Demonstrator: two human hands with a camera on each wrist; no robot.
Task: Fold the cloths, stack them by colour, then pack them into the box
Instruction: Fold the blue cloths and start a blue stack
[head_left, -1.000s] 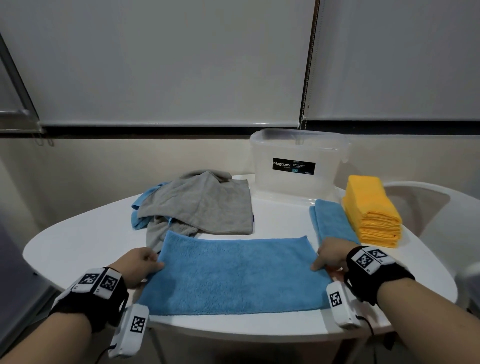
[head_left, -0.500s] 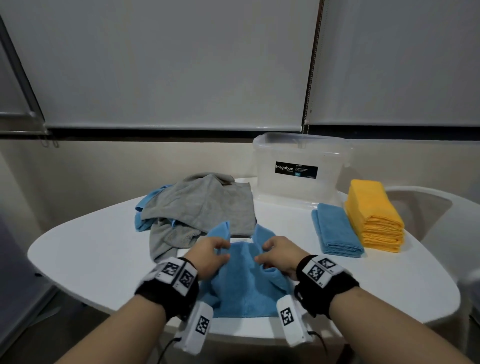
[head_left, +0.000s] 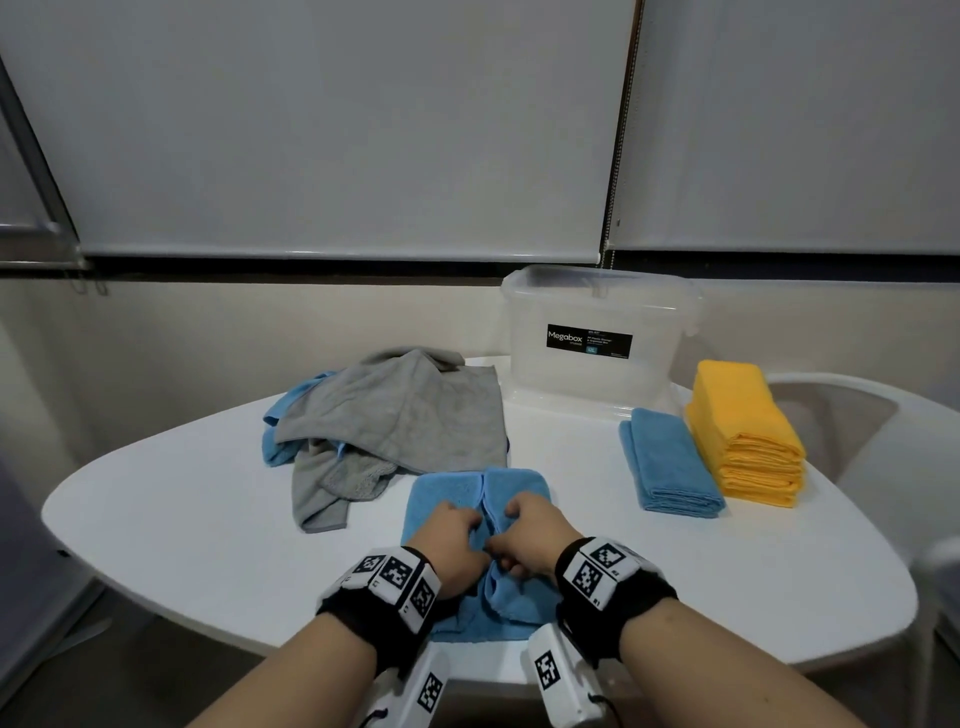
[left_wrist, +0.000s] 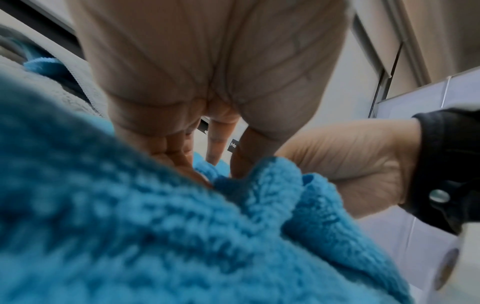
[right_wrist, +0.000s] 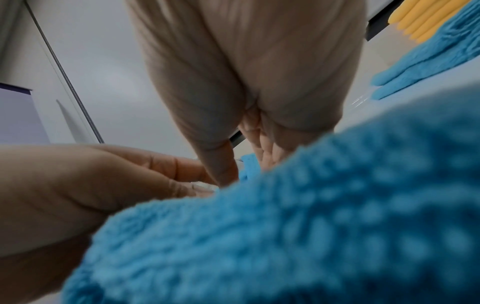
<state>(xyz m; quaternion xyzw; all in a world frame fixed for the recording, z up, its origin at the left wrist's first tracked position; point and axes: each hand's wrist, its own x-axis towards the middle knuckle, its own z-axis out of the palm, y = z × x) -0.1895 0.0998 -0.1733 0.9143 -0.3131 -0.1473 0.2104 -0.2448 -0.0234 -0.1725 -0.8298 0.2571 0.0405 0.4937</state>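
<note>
Looking down from the head cam, biggest thing is the white table (head_left: 182, 519), and my grip sits at its near edge, right in the middle. Beyond the grip and to the right there's the clear plastic box (head_left: 597, 374) with a black label, lid on as far as I can tell. Up and left of the grip is the loose pile, a grey cloth (head_left: 395, 415) draped over a bit of blue. Off to the right of the grip stands the yellow stack (head_left: 743, 431), and just beside that, on the side nearer my hands, a folded blue cloth (head_left: 670, 462).

The blue cloth (head_left: 457, 488) I'm working on lies directly under both hands, its two side flaps brought in so they meet along a centre seam. My left hand (head_left: 452, 540) has its fingers curled, pinching the edge of the left flap at that seam; the wrist cam shows fingers and thumb nipping the fabric. My right hand (head_left: 530, 540) mirrors it, fingers curled into the right flap's edge. The two hands are almost touching, knuckles close across the seam.
</note>
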